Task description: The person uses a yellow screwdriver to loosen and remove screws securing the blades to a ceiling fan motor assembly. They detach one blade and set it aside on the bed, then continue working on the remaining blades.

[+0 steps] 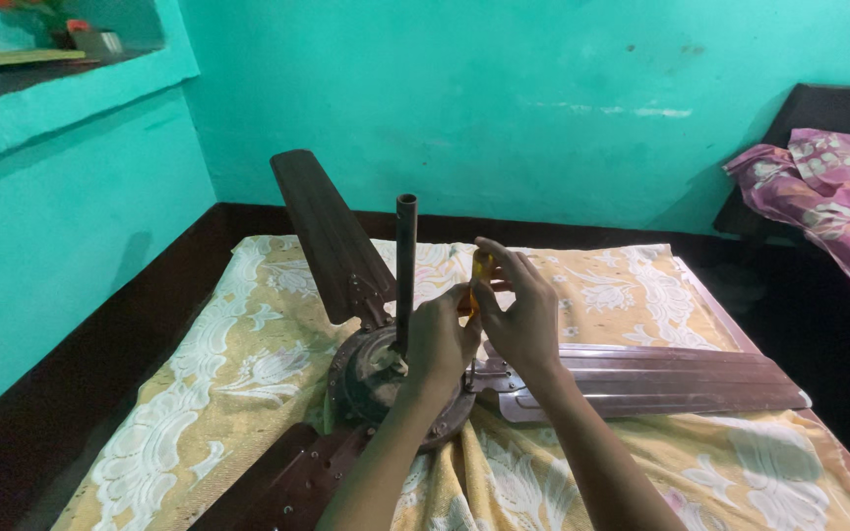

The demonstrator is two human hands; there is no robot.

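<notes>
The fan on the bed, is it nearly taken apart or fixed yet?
Done: the brown ceiling fan already lies on the yellow patterned bedsheet. In hand: the left hand and right hand hold a small yellow-orange tool above the motor hub. Left: all three blades and the downrod are still attached, so it looks early.

Upright rod point(405, 270) and blades point(332, 236) beside hands point(484, 329).
</notes>
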